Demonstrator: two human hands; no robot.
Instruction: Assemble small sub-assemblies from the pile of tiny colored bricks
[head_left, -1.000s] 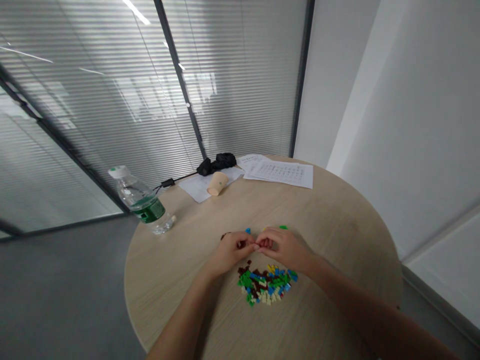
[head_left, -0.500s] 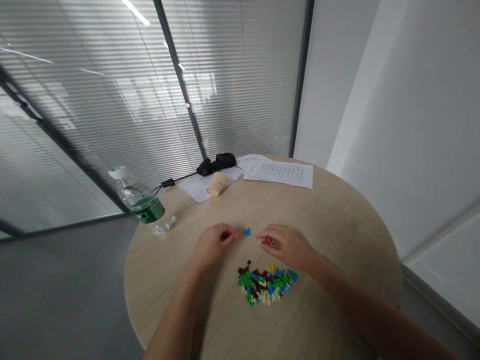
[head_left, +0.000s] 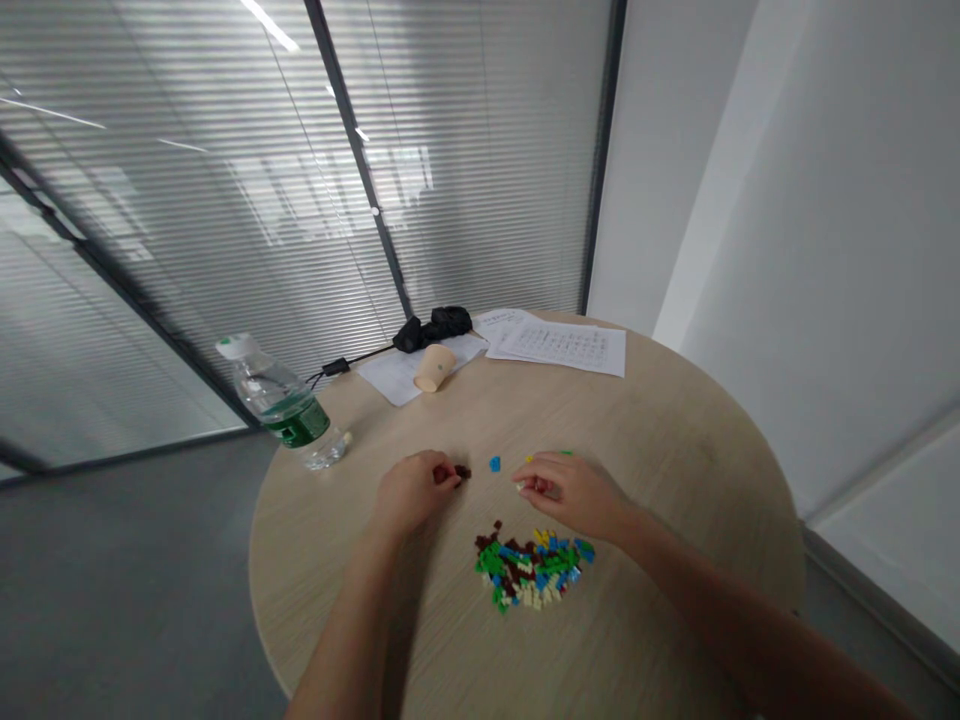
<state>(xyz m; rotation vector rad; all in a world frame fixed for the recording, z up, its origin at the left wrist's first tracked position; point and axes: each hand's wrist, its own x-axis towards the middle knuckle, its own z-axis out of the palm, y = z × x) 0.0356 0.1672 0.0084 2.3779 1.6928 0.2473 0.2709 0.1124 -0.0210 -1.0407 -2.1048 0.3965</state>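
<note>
The left hand (head_left: 414, 495) is bunched, its fingertips (head_left: 453, 477) touching one dark red plastic brick (head_left: 463, 471); whether it pinches the brick, I cannot tell. The right hand (head_left: 566, 490) curls loosely, its grip also unclear. Between them lies one blue brick (head_left: 494, 463), with one yellow brick (head_left: 529, 459) and one green brick (head_left: 566, 453) by the right fingers. Below sits one heap of mixed green, brown, blue, yellow and cream bricks (head_left: 532, 570) on the round wooden table (head_left: 675, 600). Farther off stand one water bottle (head_left: 281, 405) and one beige paper cup (head_left: 435, 368).
</note>
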